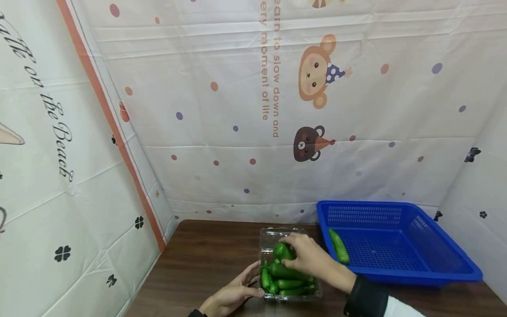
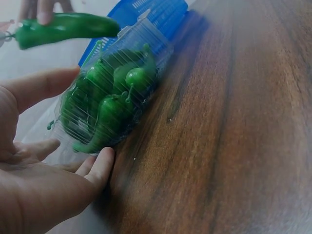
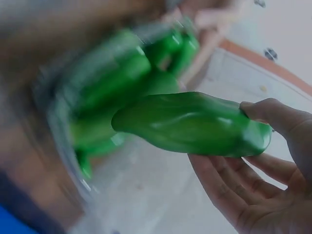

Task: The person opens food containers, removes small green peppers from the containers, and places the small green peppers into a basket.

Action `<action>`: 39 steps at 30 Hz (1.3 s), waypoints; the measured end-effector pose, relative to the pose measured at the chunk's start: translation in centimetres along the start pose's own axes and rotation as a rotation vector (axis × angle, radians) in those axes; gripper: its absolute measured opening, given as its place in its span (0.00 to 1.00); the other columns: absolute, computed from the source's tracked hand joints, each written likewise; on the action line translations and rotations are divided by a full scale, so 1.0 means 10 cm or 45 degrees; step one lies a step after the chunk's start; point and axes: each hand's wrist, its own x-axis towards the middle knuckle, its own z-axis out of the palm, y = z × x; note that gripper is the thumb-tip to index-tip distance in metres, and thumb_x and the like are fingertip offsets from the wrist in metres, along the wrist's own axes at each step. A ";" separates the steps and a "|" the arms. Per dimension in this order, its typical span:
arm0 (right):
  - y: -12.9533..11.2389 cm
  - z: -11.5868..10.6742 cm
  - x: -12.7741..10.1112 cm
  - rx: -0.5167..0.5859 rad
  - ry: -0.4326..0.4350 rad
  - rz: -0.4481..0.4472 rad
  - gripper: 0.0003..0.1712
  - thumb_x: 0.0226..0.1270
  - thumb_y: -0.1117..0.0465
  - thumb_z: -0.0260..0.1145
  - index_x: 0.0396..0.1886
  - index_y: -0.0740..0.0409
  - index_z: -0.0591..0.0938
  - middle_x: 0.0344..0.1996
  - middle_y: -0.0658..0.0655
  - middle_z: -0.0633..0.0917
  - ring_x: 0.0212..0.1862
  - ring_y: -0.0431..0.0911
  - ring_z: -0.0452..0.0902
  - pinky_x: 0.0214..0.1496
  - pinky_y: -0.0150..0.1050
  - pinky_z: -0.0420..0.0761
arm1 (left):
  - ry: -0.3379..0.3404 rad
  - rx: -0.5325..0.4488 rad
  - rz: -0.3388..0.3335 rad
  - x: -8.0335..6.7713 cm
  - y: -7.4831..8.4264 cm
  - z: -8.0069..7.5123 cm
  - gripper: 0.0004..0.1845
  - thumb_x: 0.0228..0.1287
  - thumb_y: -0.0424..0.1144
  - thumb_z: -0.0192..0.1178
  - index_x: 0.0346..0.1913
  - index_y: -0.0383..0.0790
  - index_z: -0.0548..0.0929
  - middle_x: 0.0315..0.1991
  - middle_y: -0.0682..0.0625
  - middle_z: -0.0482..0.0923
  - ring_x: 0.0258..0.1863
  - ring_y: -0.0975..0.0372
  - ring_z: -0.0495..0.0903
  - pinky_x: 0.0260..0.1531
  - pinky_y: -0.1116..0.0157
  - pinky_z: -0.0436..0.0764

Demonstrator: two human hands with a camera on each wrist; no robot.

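A clear plastic clamshell box (image 1: 293, 298) stands with its lid folded back, filled with several green peppers (image 1: 291, 284) of differing sizes. My left hand (image 1: 234, 291) is at the box's left side, thumb by the front corner and fingers along the wall; in the left wrist view these fingers (image 2: 41, 87) look fairly straight against the plastic. Above the box, my right hand (image 1: 306, 255) pinches a large green pepper (image 3: 190, 124) between thumb and fingers. That pepper hangs over the others, held at one end in the right wrist view.
To the right sits a blue plastic basket (image 1: 428, 275) with perforated walls, and one long green pepper (image 1: 339, 247) lies at its left side. Everything stands on a dark brown wooden table (image 1: 206, 251). Printed white cloths (image 1: 222, 176) hang behind and at the sides.
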 end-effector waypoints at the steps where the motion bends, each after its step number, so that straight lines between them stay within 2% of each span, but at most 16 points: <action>1: -0.01 -0.07 0.03 -0.009 0.019 0.011 0.26 0.56 0.64 0.78 0.54 0.66 0.84 0.38 0.56 0.86 0.31 0.34 0.78 0.27 0.23 0.77 | -0.001 -0.002 -0.002 0.00 0.00 0.00 0.47 0.68 0.31 0.64 0.83 0.45 0.49 0.83 0.33 0.40 0.80 0.34 0.40 0.76 0.35 0.54; 6: -0.04 -0.43 0.19 -0.050 0.086 -0.007 0.25 0.60 0.65 0.77 0.57 0.66 0.82 0.41 0.59 0.88 0.33 0.38 0.82 0.30 0.24 0.81 | -0.013 0.006 0.007 0.00 -0.01 0.00 0.48 0.68 0.32 0.64 0.83 0.46 0.48 0.83 0.33 0.39 0.81 0.35 0.41 0.77 0.36 0.54; 10: -0.05 -0.72 0.29 -0.062 0.127 0.015 0.26 0.60 0.66 0.76 0.59 0.66 0.80 0.43 0.63 0.89 0.40 0.48 0.87 0.36 0.31 0.87 | -0.015 0.013 0.001 0.02 0.00 0.00 0.48 0.68 0.32 0.65 0.83 0.46 0.48 0.83 0.35 0.39 0.81 0.36 0.41 0.76 0.36 0.56; 17: 0.08 -1.18 0.38 -0.106 0.199 0.161 0.24 0.63 0.64 0.74 0.57 0.68 0.80 0.42 0.67 0.89 0.43 0.56 0.88 0.38 0.43 0.90 | -0.023 0.011 -0.007 0.02 0.03 0.01 0.50 0.68 0.33 0.65 0.84 0.46 0.45 0.83 0.35 0.37 0.81 0.37 0.40 0.77 0.37 0.55; 23: 0.29 -1.47 0.30 -0.136 0.242 0.281 0.26 0.66 0.61 0.72 0.59 0.73 0.79 0.42 0.72 0.87 0.43 0.60 0.87 0.38 0.47 0.89 | -0.036 0.021 -0.013 0.03 0.03 0.01 0.50 0.69 0.34 0.65 0.84 0.46 0.44 0.83 0.33 0.36 0.81 0.36 0.39 0.77 0.37 0.54; 30: 0.62 -1.65 0.13 -0.027 0.159 0.411 0.30 0.70 0.60 0.68 0.61 0.80 0.75 0.47 0.80 0.84 0.37 0.60 0.88 0.29 0.42 0.87 | -0.028 0.020 -0.003 0.03 0.03 0.01 0.50 0.69 0.34 0.65 0.84 0.46 0.44 0.83 0.32 0.36 0.81 0.36 0.38 0.78 0.37 0.54; 35: 0.89 -1.68 0.04 -0.032 0.076 0.536 0.32 0.70 0.59 0.69 0.60 0.84 0.74 0.47 0.82 0.83 0.37 0.63 0.88 0.29 0.44 0.89 | -0.031 0.022 -0.020 0.03 0.02 0.02 0.49 0.70 0.34 0.65 0.84 0.46 0.44 0.83 0.31 0.36 0.81 0.35 0.38 0.78 0.37 0.54; 39: 1.06 -1.67 0.00 -0.046 0.009 0.633 0.34 0.69 0.58 0.69 0.60 0.85 0.73 0.46 0.82 0.83 0.32 0.60 0.89 0.29 0.46 0.89 | -0.026 0.023 -0.020 0.03 0.03 0.02 0.49 0.69 0.33 0.65 0.84 0.46 0.44 0.83 0.32 0.36 0.81 0.35 0.38 0.78 0.37 0.53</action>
